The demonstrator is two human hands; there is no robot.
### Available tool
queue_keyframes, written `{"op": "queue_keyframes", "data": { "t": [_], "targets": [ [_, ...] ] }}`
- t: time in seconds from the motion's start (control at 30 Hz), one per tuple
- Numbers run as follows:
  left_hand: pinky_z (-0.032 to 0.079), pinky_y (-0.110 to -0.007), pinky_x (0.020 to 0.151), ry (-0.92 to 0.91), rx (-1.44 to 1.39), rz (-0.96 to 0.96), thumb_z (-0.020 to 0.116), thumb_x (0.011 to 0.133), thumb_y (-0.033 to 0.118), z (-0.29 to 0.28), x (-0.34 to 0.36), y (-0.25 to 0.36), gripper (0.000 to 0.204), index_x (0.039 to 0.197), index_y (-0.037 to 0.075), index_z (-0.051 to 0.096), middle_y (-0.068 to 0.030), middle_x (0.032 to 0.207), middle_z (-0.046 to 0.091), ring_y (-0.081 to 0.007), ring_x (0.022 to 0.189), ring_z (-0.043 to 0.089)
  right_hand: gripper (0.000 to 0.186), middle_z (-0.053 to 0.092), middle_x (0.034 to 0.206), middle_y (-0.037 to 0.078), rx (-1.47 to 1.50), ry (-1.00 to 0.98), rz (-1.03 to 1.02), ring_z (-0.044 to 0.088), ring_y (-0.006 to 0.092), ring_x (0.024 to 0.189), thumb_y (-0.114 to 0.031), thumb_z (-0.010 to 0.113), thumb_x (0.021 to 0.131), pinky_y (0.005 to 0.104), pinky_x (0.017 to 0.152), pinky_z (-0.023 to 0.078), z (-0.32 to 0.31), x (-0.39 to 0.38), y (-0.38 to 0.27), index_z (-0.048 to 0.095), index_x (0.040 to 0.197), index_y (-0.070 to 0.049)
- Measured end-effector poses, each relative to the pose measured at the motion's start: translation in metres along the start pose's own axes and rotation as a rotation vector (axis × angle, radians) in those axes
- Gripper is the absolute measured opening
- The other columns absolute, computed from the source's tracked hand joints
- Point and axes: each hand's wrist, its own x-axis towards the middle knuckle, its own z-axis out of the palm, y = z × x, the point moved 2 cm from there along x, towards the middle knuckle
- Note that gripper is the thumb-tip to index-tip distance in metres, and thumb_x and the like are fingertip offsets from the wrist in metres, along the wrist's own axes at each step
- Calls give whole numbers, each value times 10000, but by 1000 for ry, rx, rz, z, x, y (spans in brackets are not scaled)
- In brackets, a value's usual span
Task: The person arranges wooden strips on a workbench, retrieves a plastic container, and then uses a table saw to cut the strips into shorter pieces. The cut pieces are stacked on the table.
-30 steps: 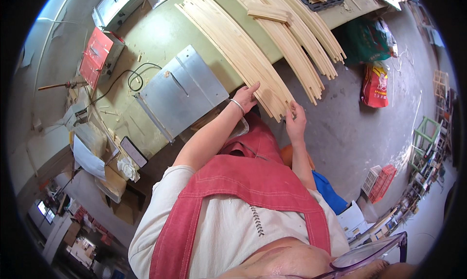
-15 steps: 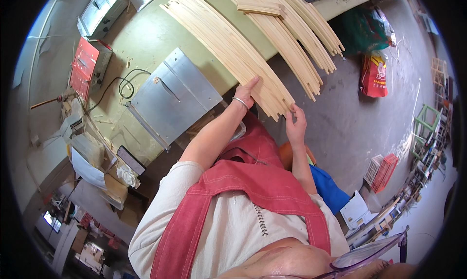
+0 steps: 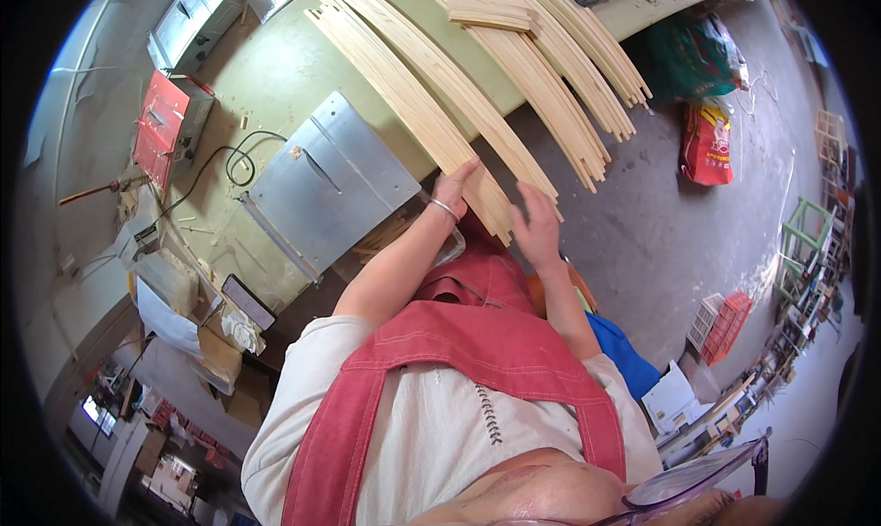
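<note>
Gripping the left strip group (image 3: 408, 104) near frame centre, the left hand (image 3: 450, 191) sets its thumb uppermost. The right hand (image 3: 537, 228) is unclosed at the right strip group (image 3: 459, 90), contact indeterminate. Parting into two groups appears complete; lower ends are uneven, and other bundles (image 3: 541, 104) lie upper right.
</note>
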Motion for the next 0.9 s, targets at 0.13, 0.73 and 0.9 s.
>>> {"op": "queue_keyframes", "data": {
  "t": [0.13,0.73,0.9],
  "targets": [
    [575,-489,921,-39,-3,-45,833,863,179,13,-32,13,435,1215,48,614,-104,1112,687,-293,1014,682,903,579,1282,241,-64,-234,4,616,418,1142,-264,816,764,475,962,526,27,12,-29,355,1500,-18],
    [573,-461,907,-448,-177,-20,738,942,255,46,-108,58,472,1339,79,555,-119,1096,683,-264,1023,677,882,592,1226,235,-128,-344,144,635,434,1084,-291,779,665,508,860,546,-26,-16,-114,373,1415,-68],
    [575,-370,842,-498,29,268,741,939,172,84,-168,84,431,1299,-3,580,-105,1006,712,-230,926,703,1005,548,1362,204,119,-205,-39,580,363,1248,-225,879,707,438,1031,487,-37,-35,-111,313,1511,-20]
  ]
}}
